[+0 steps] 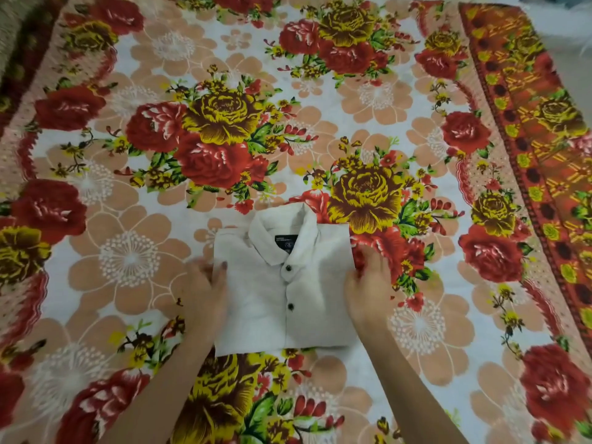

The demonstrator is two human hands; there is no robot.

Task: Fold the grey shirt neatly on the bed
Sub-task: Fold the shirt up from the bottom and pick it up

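- Shirt (288,283) condition: folded into a compact rectangle, front up, collar (282,225) toward the far edge of the bed (416,91), dark buttons (288,268) running down the centre placket.
- Position: the shirt lies flat in the near half of the bed, about midway between its left and right edges.
- Handling, as judged: light, soft woven cloth with no stiffness of its own. The stacked layers are likely to slide apart or sag if lifted from one side only.
- Recommended hold: take both side edges together, fingers under the bottom layer and thumbs on top, so that the whole stack moves as one. Avoid the collar, which creases readily.
- Left hand (205,283): at the left side edge of the shirt, with one digit resting on top of the cloth. Motion blur hides whether the other fingers are tucked beneath the edge.
- Right hand (368,280): against the right side edge, fingers extended along the bed, holding nothing.
- Relation: the shirt sits directly between the two hands, each touching one side.
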